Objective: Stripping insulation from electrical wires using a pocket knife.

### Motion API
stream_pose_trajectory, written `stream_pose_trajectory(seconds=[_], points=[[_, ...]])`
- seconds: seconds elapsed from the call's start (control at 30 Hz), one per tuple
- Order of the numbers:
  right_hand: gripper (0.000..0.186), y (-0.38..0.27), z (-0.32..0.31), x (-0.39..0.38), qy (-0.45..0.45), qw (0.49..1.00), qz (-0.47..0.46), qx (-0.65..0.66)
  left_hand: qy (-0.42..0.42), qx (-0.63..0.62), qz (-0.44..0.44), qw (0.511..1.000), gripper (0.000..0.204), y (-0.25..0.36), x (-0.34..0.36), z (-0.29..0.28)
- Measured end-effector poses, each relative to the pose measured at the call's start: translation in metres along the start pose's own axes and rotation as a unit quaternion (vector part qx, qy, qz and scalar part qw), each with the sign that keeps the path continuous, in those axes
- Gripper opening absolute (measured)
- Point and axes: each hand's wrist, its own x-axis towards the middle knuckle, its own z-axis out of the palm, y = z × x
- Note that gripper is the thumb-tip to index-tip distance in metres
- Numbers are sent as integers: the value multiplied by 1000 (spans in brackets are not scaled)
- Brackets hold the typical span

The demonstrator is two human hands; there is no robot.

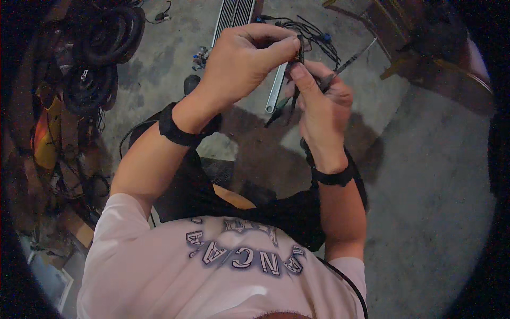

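Observation:
Both my hands are raised close together over the floor. My left hand (241, 66) pinches the upper end of a small thin dark piece (300, 49) between thumb and fingertips. Just below, my right hand (324, 103) grips the same piece with its thumb. Out of the right hand's fingers juts a slim rod with a dark grip (348, 63), like a screwdriver, pointing up and right. Dark cable-like strands (275, 119) hang on the thumb side of that hand. Fingers cover most of the piece, so its kind is unclear.
Behind the hands is a flat metal bar with a holed end (274, 93). Black cables with blue connectors (319, 40) lie on the floor beyond, near a finned metal panel (234, 18). Coiled black hoses (106, 42) are at left; a brown frame (372, 26) stands far right.

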Motion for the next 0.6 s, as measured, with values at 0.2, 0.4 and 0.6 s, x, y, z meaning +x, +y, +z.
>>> stream_pose_trajectory(seconds=[0.2, 0.4, 0.6], points=[[19, -2, 0, 4, -5, 1000, -16, -20, 2, -10, -61, 998, 30, 4, 2, -3], [18, -3, 0, 4, -8, 998, -5, -56, 11, 22, -45, 999, 28, 1, 3, -5], [16, -5, 4, 2, -33, 999, 26, 6, 14, -40, -102, 994, 26, 2, -1, -5]])
